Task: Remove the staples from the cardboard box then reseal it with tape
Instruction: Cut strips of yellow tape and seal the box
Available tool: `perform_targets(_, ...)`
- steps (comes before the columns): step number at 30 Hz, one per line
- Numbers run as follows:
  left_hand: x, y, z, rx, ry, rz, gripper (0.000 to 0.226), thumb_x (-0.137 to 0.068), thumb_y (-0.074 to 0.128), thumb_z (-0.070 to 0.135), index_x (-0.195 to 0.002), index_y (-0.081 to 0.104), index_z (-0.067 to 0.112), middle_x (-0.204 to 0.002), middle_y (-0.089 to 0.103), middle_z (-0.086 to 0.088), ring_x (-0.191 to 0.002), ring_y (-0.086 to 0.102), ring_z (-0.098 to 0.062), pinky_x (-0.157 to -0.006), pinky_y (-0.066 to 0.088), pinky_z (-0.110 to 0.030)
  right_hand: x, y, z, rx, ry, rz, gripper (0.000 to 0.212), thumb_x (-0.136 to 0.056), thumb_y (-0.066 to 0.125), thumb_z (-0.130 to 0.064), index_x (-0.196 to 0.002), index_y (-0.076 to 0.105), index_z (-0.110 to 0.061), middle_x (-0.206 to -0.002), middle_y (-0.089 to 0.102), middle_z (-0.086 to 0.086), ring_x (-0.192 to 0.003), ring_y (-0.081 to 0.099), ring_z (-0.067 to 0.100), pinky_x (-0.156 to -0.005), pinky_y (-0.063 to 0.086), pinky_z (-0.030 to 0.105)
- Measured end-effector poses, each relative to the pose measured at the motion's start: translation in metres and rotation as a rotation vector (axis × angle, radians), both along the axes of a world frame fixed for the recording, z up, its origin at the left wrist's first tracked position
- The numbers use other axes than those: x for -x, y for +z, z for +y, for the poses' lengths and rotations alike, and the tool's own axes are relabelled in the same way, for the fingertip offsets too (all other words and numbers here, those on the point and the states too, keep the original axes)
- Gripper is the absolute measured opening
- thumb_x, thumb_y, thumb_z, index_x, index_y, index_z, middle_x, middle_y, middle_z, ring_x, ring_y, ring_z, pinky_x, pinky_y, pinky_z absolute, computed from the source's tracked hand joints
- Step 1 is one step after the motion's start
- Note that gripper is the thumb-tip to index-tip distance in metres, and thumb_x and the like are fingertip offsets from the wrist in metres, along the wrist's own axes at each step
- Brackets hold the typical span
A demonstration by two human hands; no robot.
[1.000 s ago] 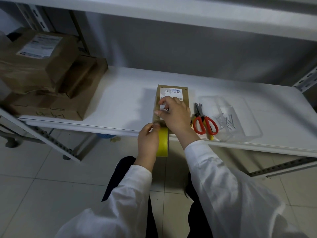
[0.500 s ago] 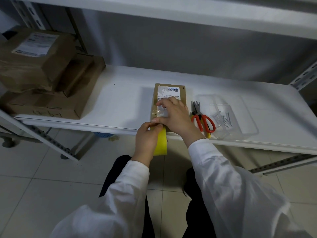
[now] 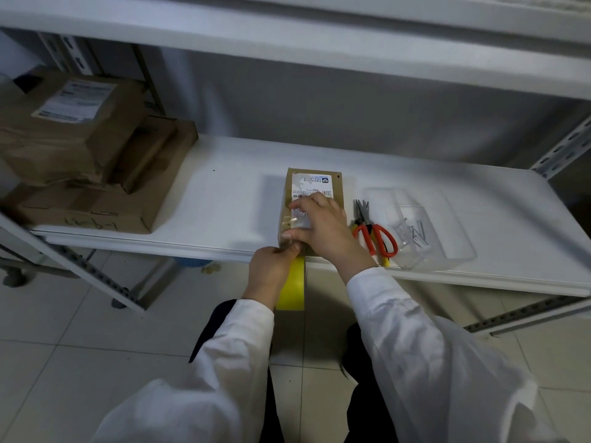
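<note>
Cardboard box (image 3: 338, 195) pressed by right hand (image 3: 323, 230), left hand (image 3: 271, 271) gripping yellow tape (image 3: 291, 284)

The cardboard box (image 3: 339, 193) lies near the front edge of the shelf (image 3: 224, 193), about midway along it. Just right of it are the pliers (image 3: 374, 231), then a tray (image 3: 447, 225) with staples (image 3: 415, 235) in it. Far left, well apart, stands a stack of boxes (image 3: 80, 155). The right hand (image 3: 323, 231) rests on the box's near half. The left hand (image 3: 271, 273) is before the shelf edge, on the tape roll (image 3: 292, 286) (hanging below that edge).
</note>
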State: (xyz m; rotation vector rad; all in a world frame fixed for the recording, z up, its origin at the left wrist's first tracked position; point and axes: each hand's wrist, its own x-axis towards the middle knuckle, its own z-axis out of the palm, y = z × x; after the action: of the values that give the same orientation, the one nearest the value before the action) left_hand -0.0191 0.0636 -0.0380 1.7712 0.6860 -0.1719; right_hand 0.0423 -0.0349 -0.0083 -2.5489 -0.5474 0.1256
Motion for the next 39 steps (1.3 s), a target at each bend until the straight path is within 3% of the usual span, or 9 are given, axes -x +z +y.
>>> perform_targets(6,0.003,-0.003,-0.005,-0.025,0.048,-0.083,0.035,-0.088,0.060,0.037,-0.094,0.069,0.003,-0.085,0.061,-0.007,-0.083,0.053,-0.023,-0.073,0.036,-0.027,-0.007,0.000,0.000,0.003,0.013,0.049,0.059,-0.075,0.074,-0.043,-0.127,0.054,-0.023,-0.130,0.048,0.001,-0.124,0.039,0.022,-0.102,0.029,0.033)
perform_targets(9,0.004,-0.007,-0.005,-0.012,0.087,-0.110,0.034,-0.086,0.063,0.036,-0.098,0.069,0.004,-0.088,0.061,-0.004,-0.086,0.054,-0.021,-0.077,0.037,-0.026,-0.003,0.009,-0.007,-0.311,-0.016,0.195,0.050,-0.080,0.072,-0.034,-0.123,0.056,-0.016,-0.121,0.053,0.001,-0.113,0.048,0.013,-0.093,0.040,0.024)
perform_targets(11,0.003,-0.008,-0.005,0.007,0.107,-0.113,0.033,-0.085,0.065,0.037,-0.096,0.069,0.006,-0.089,0.062,-0.004,-0.088,0.054,-0.020,-0.079,0.038,-0.026,-0.003,0.012,-0.022,-0.507,-0.249,0.023,0.029,-0.087,0.066,-0.025,-0.112,0.063,-0.011,-0.111,0.058,0.000,-0.103,0.053,0.011,-0.083,0.043,0.017)
perform_targets(13,0.003,-0.008,-0.005,0.023,0.119,-0.109,0.031,-0.084,0.066,0.037,-0.093,0.069,0.008,-0.089,0.063,-0.004,-0.087,0.055,-0.020,-0.078,0.038,-0.025,-0.005,0.006,-0.043,-0.397,-0.545,-0.157,0.020,-0.092,0.056,-0.020,-0.104,0.065,-0.007,-0.106,0.063,0.008,-0.100,0.057,0.022,-0.080,0.040,0.024)
perform_targets(15,0.002,-0.009,-0.005,0.041,0.130,-0.103,0.031,-0.083,0.067,0.037,-0.095,0.068,0.008,-0.090,0.063,-0.003,-0.088,0.055,-0.020,-0.080,0.039,-0.026,-0.008,-0.010,-0.062,-0.122,-0.685,-0.059,0.026,-0.095,0.050,-0.020,-0.109,0.061,-0.002,-0.112,0.061,0.017,-0.102,0.057,0.033,-0.081,0.041,0.030)
perform_targets(18,0.002,-0.011,-0.005,0.053,0.131,-0.097,0.036,-0.084,0.066,0.037,-0.102,0.067,0.006,-0.094,0.062,-0.003,-0.091,0.055,-0.020,-0.081,0.040,-0.027,-0.005,-0.034,-0.071,0.129,-0.677,0.109,0.033,-0.094,0.049,-0.024,-0.111,0.055,0.003,-0.113,0.057,0.024,-0.102,0.057,0.038,-0.084,0.045,0.037)
perform_targets(26,0.002,-0.008,-0.004,0.069,0.104,-0.081,0.037,-0.085,0.064,0.040,-0.100,0.066,0.006,-0.095,0.062,-0.005,-0.091,0.055,-0.022,-0.082,0.041,-0.028,-0.014,-0.037,-0.069,0.360,-0.628,0.040,0.038,-0.099,0.042,-0.026,-0.121,0.048,0.004,-0.121,0.054,0.020,-0.113,0.051,0.033,-0.094,0.042,0.037)
perform_targets(32,0.006,-0.004,-0.002,0.165,0.077,-0.068,0.018,-0.083,0.068,0.034,-0.078,0.062,0.017,-0.095,0.065,-0.007,-0.095,0.060,-0.026,-0.091,0.047,-0.037,-0.013,-0.030,-0.073,0.146,-0.736,0.070,0.034,-0.091,0.056,-0.032,-0.100,0.060,0.001,-0.101,0.062,0.019,-0.098,0.059,0.032,-0.079,0.048,0.036)
perform_targets(39,0.017,0.006,-0.003,0.228,0.111,-0.095,0.012,-0.078,0.072,0.030,-0.075,0.062,0.024,-0.098,0.067,-0.008,-0.098,0.063,-0.031,-0.094,0.050,-0.046,0.000,0.010,-0.073,-0.313,-0.662,0.148,0.028,-0.077,0.076,-0.031,-0.083,0.063,-0.007,-0.060,0.053,-0.003,-0.060,0.050,0.016,-0.043,0.028,0.019)
